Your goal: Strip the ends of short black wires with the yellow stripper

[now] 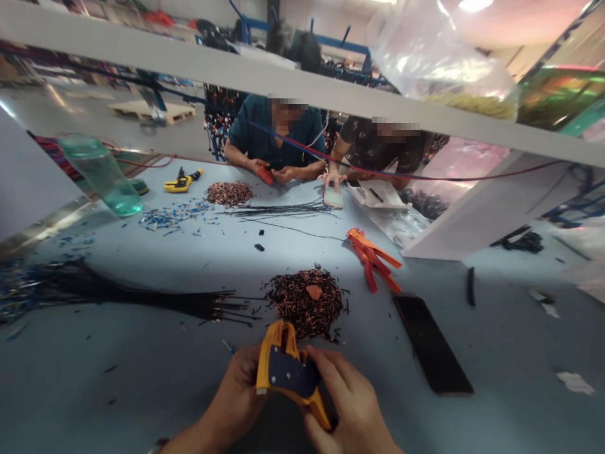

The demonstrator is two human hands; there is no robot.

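Holding the yellow wire stripper (287, 372) in both hands — left hand (241, 394) and right hand (347, 403) clamped on it — its head points toward the wire-scrap pile (305, 301) just beyond.

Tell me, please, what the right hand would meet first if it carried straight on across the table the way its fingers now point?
Probably the yellow-and-blue wire stripper, which the right hand already grips together with the left hand. Past it lies the pile of stripped wire bits, though depth is hard to judge.
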